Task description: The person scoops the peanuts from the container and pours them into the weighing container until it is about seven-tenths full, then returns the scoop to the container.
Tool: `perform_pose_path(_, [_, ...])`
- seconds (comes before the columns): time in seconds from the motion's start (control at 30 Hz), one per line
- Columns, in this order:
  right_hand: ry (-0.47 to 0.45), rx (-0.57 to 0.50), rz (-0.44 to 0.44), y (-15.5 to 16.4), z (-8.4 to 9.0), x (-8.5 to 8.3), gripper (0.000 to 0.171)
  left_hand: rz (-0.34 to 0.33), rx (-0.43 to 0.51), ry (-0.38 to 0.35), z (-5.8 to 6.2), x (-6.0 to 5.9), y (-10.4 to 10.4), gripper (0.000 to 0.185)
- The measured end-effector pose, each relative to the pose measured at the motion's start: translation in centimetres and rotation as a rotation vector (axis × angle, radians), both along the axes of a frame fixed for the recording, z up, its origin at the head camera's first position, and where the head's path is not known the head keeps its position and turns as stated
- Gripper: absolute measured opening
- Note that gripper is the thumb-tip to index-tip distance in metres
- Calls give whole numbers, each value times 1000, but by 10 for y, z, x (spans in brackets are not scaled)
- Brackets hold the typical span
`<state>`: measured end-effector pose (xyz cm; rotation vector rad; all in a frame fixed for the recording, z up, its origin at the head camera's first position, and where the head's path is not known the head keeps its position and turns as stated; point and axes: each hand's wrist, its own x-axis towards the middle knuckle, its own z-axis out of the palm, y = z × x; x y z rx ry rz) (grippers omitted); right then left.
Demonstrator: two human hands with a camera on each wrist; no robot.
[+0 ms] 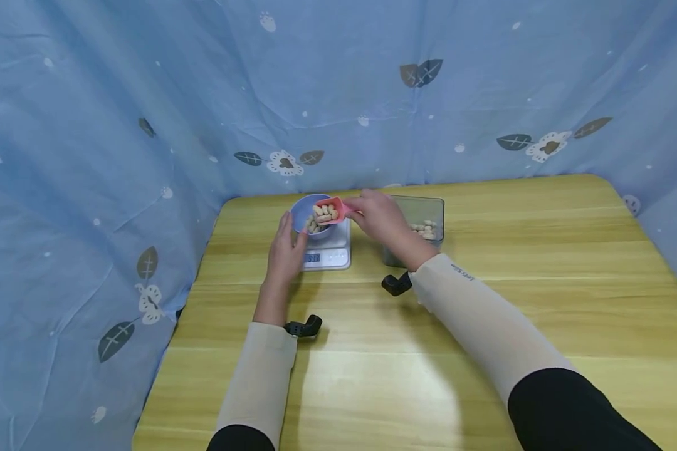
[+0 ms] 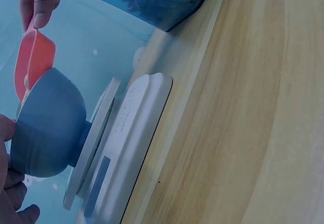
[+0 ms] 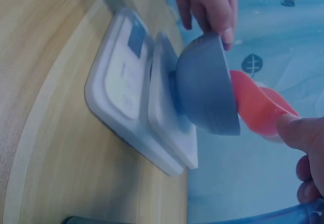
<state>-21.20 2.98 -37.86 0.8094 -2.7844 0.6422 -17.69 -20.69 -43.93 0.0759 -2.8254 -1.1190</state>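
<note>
A blue bowl (image 1: 303,210) with peanuts stands on a white kitchen scale (image 1: 330,255) at the far middle of the wooden table (image 1: 541,300). My left hand (image 1: 286,250) holds the bowl's left side, fingers along its wall and thumb near the rim. My right hand (image 1: 375,216) pinches the handle of a red scoop (image 1: 330,212) loaded with peanuts and held over the bowl. The left wrist view has the bowl (image 2: 48,128), scoop (image 2: 33,59) and scale (image 2: 126,148) from the side. In the right wrist view the scoop (image 3: 253,107) hangs at the bowl's (image 3: 205,87) rim.
A clear plastic container (image 1: 429,210) holding peanuts stands just right of the scale, behind my right wrist. Blue patterned cloth (image 1: 146,125) walls in the table at the back and left. The scale's display (image 1: 312,257) is lit.
</note>
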Motion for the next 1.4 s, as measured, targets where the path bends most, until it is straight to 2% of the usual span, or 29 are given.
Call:
perform_pose_path(0.13, [86, 1, -2, 0, -3, 2, 32, -6, -1, 5, 0, -1, 0, 67])
perform_pose_path(0.27, [211, 24, -2, 0, -6, 4, 29, -7, -3, 12, 0, 0, 2, 68])
perform_pose_path(0.43, [379, 67, 2, 2, -11, 6, 38, -8, 3, 13, 0, 2, 5, 67])
perform_pose_path(0.53, [425, 69, -4, 3, -12, 7, 45, -10, 6, 25, -1, 2, 6, 67])
perform_pose_path(0.67, [417, 56, -26, 5, -13, 9, 46, -16, 7, 22, -1, 1, 8, 66])
perform_pose_path(0.77, [392, 10, -52, 7, -13, 8, 38, -25, 15, 9, 1, 2, 9, 67])
perform_pose_path(0.9, [306, -168, -103, 13, -9, 10, 29, -28, 30, 1, 7, 4, 11, 69])
perform_pose_path(1.0, [237, -309, -161, 21, -3, 13, 32, -31, 28, 11, 13, 5, 14, 70])
perform_pose_path(1.1, [168, -390, -212, 31, 4, 15, 33, -46, 28, 40, 22, 6, 20, 70])
perform_pose_path(1.27, [72, -416, -262, 51, 12, 22, 35, -107, 34, 119, 37, 11, 39, 67])
perform_pose_path(1.4, [90, -389, -266, 74, 19, 29, 35, -208, 27, 172, 43, 16, 59, 65])
